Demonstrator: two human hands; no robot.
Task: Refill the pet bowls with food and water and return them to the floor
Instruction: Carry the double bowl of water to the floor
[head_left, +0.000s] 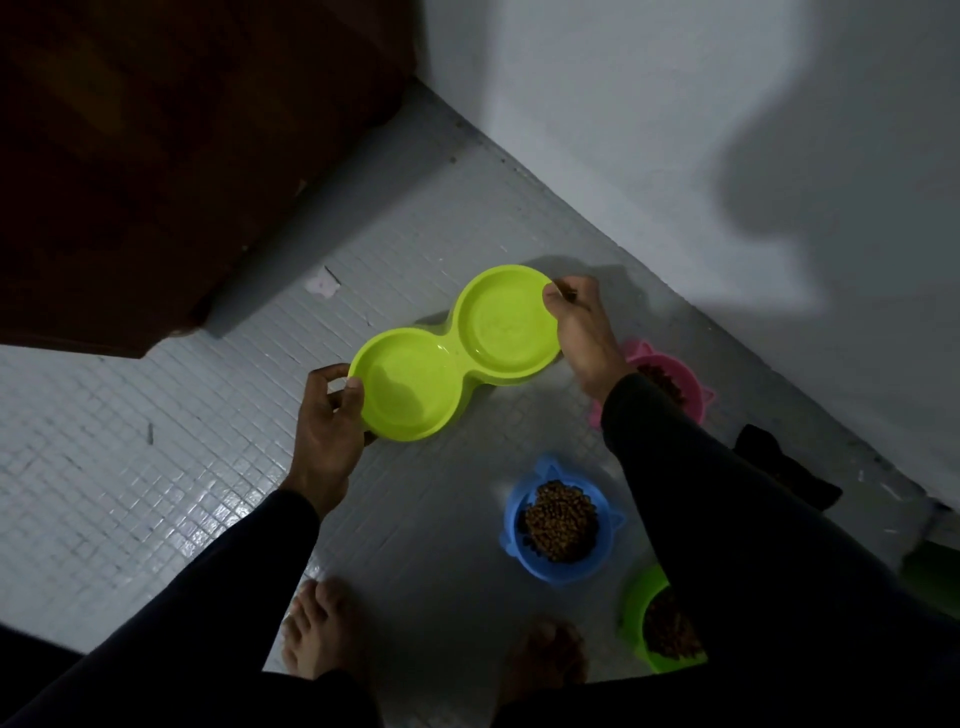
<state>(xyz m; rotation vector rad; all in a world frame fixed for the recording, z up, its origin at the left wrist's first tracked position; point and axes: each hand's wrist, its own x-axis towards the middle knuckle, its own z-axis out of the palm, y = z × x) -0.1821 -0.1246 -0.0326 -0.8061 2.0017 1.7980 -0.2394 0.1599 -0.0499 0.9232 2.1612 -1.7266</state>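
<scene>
Left hand (327, 421) pinches the near rim of the lime double bowl (457, 353), thumb on top and fingers curled underneath, while the right hand (579, 325) pinches the far rim the same way. Between them the double bowl sits low over the tiled floor (156, 493); whether it is touching down, I cannot tell. Both wells look glossy, maybe holding water, but that is too dim to call. Just right of the double bowl, a pink bowl (680, 374) peeks out behind the right sleeve with kibble inside. Nearer than the double bowl, a blue bowl (558, 519) is heaped with kibble, and a green bowl (657, 621) beyond that holds some too. Food looks done, I'd say; only setting this last piece down remains.
</scene>
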